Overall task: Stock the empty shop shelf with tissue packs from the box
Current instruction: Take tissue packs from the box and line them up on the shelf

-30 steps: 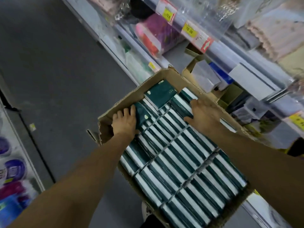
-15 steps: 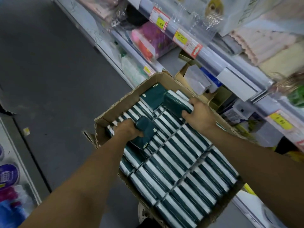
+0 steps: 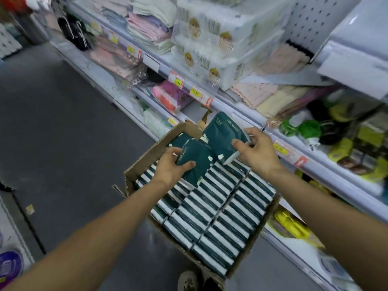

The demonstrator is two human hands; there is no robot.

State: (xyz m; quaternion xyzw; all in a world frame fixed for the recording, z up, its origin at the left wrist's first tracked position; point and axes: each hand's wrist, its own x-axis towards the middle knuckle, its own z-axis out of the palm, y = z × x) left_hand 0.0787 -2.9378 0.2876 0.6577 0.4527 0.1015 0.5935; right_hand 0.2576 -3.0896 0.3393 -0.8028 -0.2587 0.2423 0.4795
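A brown cardboard box (image 3: 144, 162) stands on the floor in front of me, filled with rows of dark green tissue packs (image 3: 222, 215) with white edges. My left hand (image 3: 170, 171) grips one green pack (image 3: 196, 156) lifted above the box's far left part. My right hand (image 3: 257, 152) holds another green pack (image 3: 222, 133), raised higher and tilted toward the shelving. The white shop shelf (image 3: 235, 111) runs along the right, just beyond the box.
Folded towels (image 3: 147, 24), wrapped white tissue bundles (image 3: 212, 38) and price tags (image 3: 195, 93) fill the upper shelves. Green and yellow goods (image 3: 344, 139) lie on the right shelf. Grey floor (image 3: 54, 122) spreads to the left. A shoe (image 3: 188, 281) shows beside the box.
Both hands have lifted their packs up out of the box. The right pack has risen furthest, toward the shelf. The view has tilted up, showing more shelves.
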